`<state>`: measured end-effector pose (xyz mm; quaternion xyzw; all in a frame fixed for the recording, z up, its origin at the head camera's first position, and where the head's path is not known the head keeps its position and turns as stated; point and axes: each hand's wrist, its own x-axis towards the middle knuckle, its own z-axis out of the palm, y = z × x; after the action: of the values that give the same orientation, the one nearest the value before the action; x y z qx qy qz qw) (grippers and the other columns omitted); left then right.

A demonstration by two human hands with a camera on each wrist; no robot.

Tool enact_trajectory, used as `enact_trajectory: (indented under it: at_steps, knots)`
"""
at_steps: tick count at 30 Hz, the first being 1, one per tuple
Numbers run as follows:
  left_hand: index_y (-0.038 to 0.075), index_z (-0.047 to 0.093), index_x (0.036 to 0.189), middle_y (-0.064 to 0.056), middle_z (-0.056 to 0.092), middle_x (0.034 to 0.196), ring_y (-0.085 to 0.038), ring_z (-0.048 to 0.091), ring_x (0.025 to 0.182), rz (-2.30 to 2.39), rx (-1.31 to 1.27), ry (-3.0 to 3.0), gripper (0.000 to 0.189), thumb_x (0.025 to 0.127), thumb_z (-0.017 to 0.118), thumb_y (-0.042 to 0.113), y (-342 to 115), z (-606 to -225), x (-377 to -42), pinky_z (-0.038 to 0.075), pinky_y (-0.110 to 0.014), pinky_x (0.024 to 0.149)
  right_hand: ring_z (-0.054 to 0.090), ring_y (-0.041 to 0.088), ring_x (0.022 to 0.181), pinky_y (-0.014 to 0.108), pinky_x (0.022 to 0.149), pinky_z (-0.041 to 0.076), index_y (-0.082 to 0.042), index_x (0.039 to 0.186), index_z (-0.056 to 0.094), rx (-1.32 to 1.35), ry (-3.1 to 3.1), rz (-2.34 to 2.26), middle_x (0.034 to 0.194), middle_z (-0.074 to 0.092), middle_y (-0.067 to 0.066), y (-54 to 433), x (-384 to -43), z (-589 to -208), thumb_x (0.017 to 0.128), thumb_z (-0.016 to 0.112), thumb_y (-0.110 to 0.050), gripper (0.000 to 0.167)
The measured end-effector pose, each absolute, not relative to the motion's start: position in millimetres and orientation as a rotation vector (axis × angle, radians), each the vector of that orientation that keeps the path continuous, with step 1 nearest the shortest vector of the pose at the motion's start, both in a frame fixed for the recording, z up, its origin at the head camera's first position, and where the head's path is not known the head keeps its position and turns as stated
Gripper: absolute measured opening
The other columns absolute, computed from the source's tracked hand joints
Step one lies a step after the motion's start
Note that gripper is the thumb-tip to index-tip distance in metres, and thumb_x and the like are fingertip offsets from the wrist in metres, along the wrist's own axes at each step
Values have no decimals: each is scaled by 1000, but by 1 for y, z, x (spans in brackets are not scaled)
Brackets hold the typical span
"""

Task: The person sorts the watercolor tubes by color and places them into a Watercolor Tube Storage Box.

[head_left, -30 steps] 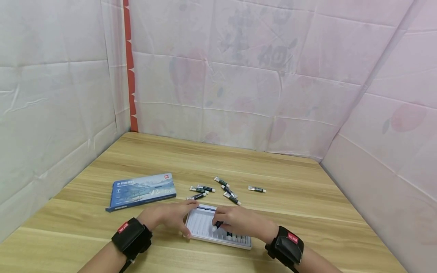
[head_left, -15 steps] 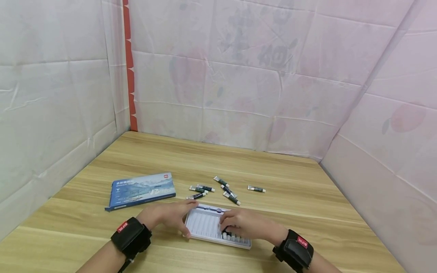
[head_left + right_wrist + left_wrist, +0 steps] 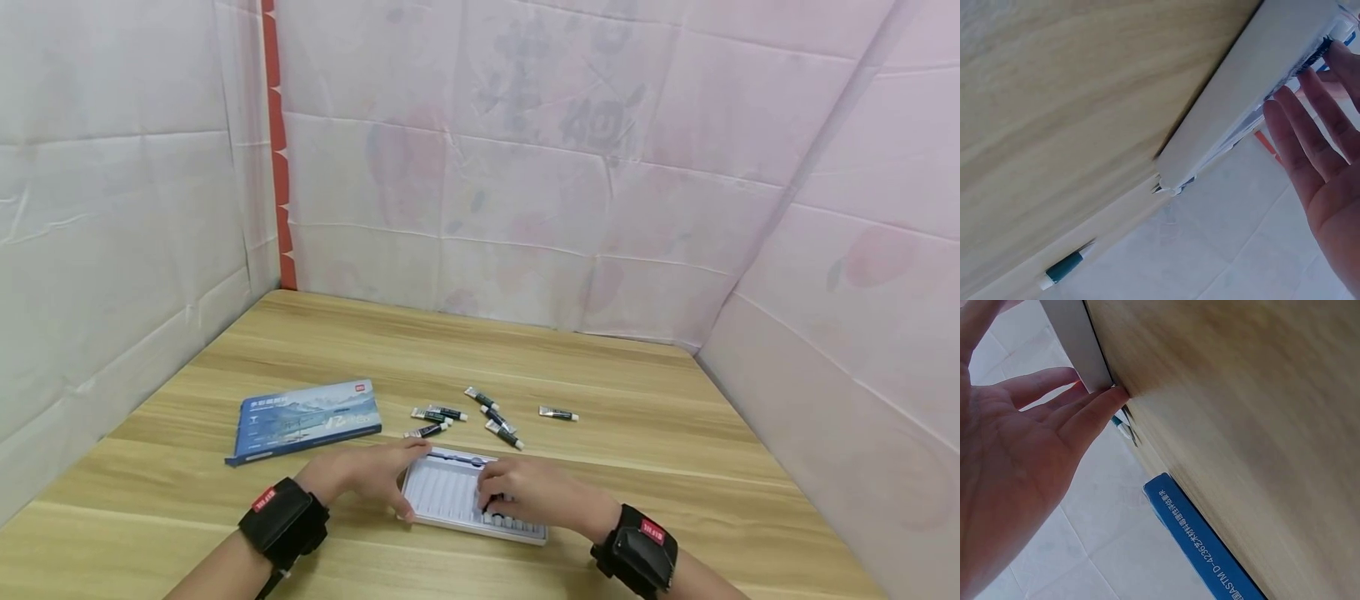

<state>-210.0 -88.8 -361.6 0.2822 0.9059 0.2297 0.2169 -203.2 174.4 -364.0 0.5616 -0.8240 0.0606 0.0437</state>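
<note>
A white plastic tray [image 3: 438, 487] with narrow slots lies near me on the wooden table. My left hand [image 3: 375, 479] grips its left end, thumb at the near corner and fingers at the far one. Over the slots, my right hand [image 3: 528, 492] holds a dark paint tube [image 3: 492, 502] down in the tray with curled fingers, which largely cover it. To its right, several white-capped tubes [image 3: 517, 524] sit in a row, partly hidden by that hand. A slim blue paintbrush [image 3: 456, 456] lies along the tray's far edge.
Beyond the tray lie several loose paint tubes [image 3: 504, 435], some overlapping, and one single tube [image 3: 558, 413] farther right. A blue cardboard box [image 3: 307, 421] lies flat at the left. White sheeting [image 3: 480, 275] walls the table on the visible sides.
My right hand has moved slightly right with the tube and lowered it among the row in the tray. The left hand keeps its grip on the tray's end.
</note>
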Motion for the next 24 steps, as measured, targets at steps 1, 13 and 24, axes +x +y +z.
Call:
enact_trajectory:
  at_steps: [1,13,24]
  knots:
    - [6,33,141,-13,25,147,-28,27,131,637,784,2511,90,69,79,34,-89,-361,-210,27,-43,104,54,0,90,12,77,44,-18,87,69,1704,-2525,162,99,61,-6,173,-203,-364,82,70,-16,6]
    - [4,33,142,-13,25,147,-28,26,131,639,799,2506,91,69,79,35,-89,-363,-211,26,-43,104,59,10,84,20,73,49,-7,96,68,1435,-2735,407,95,62,1,172,-248,-341,83,66,-5,13]
    - [5,32,142,-12,24,147,-28,26,131,640,802,2510,91,70,78,36,-89,-365,-212,26,-44,104,56,14,72,29,64,48,-4,94,66,945,-3036,283,81,60,1,163,-314,-353,83,65,-4,11]
